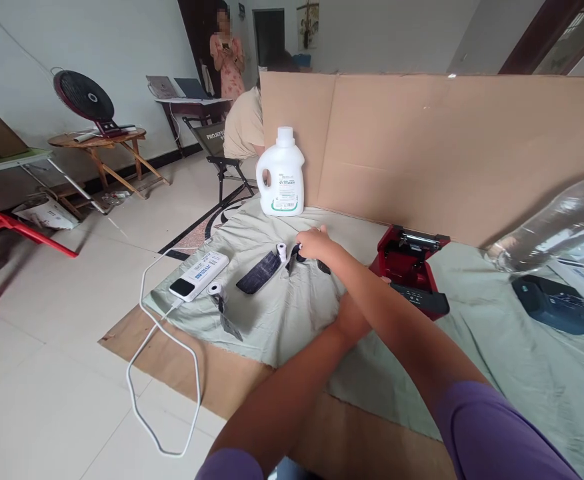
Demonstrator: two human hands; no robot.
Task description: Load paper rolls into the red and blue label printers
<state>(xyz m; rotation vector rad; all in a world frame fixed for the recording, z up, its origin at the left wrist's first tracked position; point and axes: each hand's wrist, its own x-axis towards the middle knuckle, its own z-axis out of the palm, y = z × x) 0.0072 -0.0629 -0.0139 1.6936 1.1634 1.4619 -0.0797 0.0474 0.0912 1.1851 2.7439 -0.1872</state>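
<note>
My right hand (pixel 313 243) reaches across to the left with its fingers closed on a small paper roll (pixel 295 255) that has a dark strip; the fingers cover part of it. Beside it stands another white paper roll (pixel 281 251) with a dark printed strip (pixel 259 273) laid out flat. Under my right forearm, my left hand (pixel 355 319) is at the front left of a red and black printer (pixel 406 273), whose lid is up. A fingertip shows at its edge, but most of those fingers are hidden. A third roll (pixel 215 289) lies with its dark tail unrolled.
A white power bank (pixel 199 276) with a looped white cable (pixel 196 363) lies at the left of the cloth. A white detergent jug (pixel 282 175) stands before the cardboard wall (pixel 397 147). A dark blue device (pixel 552 305) is at the right. Two people are beyond.
</note>
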